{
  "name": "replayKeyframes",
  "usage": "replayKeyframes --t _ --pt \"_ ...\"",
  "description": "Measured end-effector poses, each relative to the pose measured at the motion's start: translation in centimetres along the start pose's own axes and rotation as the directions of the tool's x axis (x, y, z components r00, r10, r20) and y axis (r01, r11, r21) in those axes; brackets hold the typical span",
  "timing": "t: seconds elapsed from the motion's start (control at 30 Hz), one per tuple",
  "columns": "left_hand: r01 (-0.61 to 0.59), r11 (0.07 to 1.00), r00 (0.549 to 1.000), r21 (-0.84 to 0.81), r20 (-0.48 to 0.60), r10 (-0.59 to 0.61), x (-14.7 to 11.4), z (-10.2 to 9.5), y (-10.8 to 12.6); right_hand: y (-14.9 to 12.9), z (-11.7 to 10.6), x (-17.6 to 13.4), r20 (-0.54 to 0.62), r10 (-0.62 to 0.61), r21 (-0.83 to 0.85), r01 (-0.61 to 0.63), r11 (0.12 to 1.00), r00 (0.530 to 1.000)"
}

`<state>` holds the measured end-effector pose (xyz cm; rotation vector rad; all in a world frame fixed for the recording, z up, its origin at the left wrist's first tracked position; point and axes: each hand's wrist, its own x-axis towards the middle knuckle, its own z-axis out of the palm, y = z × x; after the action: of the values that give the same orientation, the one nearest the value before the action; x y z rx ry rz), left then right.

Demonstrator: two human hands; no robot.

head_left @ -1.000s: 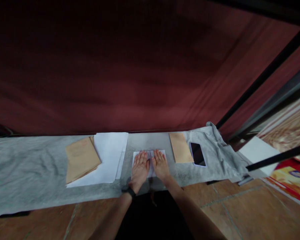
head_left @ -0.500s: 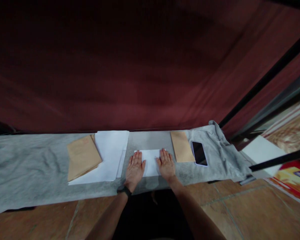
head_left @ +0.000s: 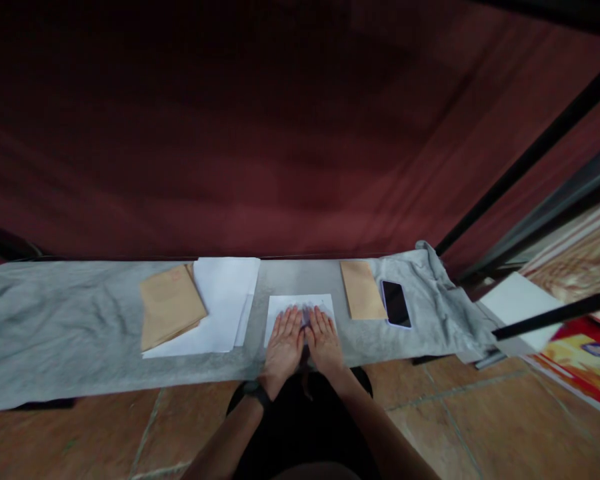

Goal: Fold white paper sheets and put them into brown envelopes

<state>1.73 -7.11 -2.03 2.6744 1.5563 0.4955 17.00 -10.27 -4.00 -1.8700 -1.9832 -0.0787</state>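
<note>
A white sheet of paper [head_left: 300,301], seemingly folded, lies on the grey cloth in front of me. My left hand [head_left: 285,341] rests flat on its left half, fingers stretched out. On the right half lies my right hand [head_left: 324,339], also flat with straight fingers. The two thumbs are close together near the sheet's middle. Both palms cover the near part of the paper, so its lower edge is mostly hidden. Neither hand grips anything.
Brown envelopes [head_left: 173,303] overlap a stack of white paper [head_left: 227,293] on the left. A single brown envelope [head_left: 363,291] and a phone [head_left: 396,303] lie on the right. Grey cloth [head_left: 80,320] covers the narrow table; a dark red curtain [head_left: 280,200] hangs behind.
Both hands have slid inward from the paper's side edges to its middle, the thumbs now nearly meeting. The sheet's outer corners have come into sight.
</note>
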Motion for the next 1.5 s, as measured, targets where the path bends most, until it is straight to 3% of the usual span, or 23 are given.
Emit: replayKeyframes --t 0.13,0.53,0.73,0.87,1.03,1.17,1.5 --pt "-0.021 1.000 0.999 0.012 0.029 0.020 -1.8 -0.1 0.7 -0.4 -0.6 -1.9 0.013 -0.047 -0.017 0.047 0.999 0.999" --pt "0.080 0.996 0.995 0.039 -0.056 -0.077 -5.5 -0.8 -3.0 3.0 -2.1 -5.5 -0.068 -0.003 -0.170 -0.009 0.985 0.998" --pt "0.123 0.991 0.990 0.058 -0.077 -0.119 -5.5 -0.8 -2.9 3.3 -2.2 -5.9 -0.075 0.023 -0.146 -0.034 0.989 0.997" --pt "0.012 0.999 0.996 0.030 -0.086 -0.009 -4.1 -1.1 -0.3 1.8 -2.4 -4.7 -0.091 0.028 -0.094 -0.036 0.995 0.995" --pt "-0.176 0.984 0.984 -0.006 -0.007 0.176 -3.5 -0.1 2.2 -0.2 -2.2 -3.6 0.026 -0.136 -0.002 0.136 0.991 0.990" --pt "-0.189 0.982 0.982 0.000 0.023 0.189 -4.5 0.1 1.7 0.3 -2.0 -4.4 0.049 -0.155 -0.019 0.156 0.988 0.987" --pt "-0.223 0.975 0.973 0.002 0.059 0.222 -6.0 -1.9 -0.6 3.0 -2.2 -6.3 -0.015 -0.122 -0.104 0.120 0.987 0.992"
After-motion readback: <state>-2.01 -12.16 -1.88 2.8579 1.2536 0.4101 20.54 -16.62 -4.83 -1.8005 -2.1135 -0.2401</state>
